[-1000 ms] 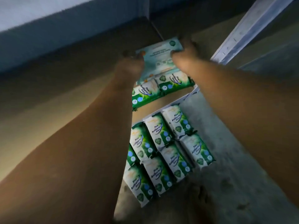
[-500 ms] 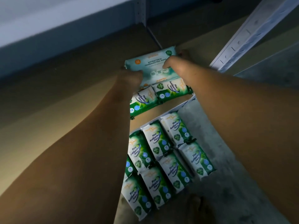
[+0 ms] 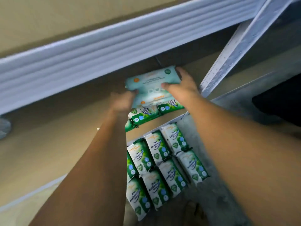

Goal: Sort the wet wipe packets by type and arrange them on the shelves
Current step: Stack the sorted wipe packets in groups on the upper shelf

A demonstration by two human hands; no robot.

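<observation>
A pale teal wet wipe packet [image 3: 151, 79] sits at the back of the brown shelf board [image 3: 57, 128], held from both sides. My left hand [image 3: 122, 100] grips its near left corner and my right hand [image 3: 184, 84] grips its right end. It rests on another pale teal packet [image 3: 151, 100], of which only the near edge shows. Just in front lie two green pine wipe packets [image 3: 146, 115] on the same shelf. Below, several green pine packets [image 3: 162, 160] lie in rows in a white tray on the floor.
A white shelf beam [image 3: 81, 62] crosses overhead, close above the held packet. A white slotted upright [image 3: 236, 46] slants at the right. The grey concrete floor [image 3: 228, 201] spreads below, with a bare foot [image 3: 193, 212] at the bottom edge.
The view has tilted up and brightened, so the upper shelf beam now shows. Both hands stay on the pale teal packet, which has shifted slightly toward me on the shelf.
</observation>
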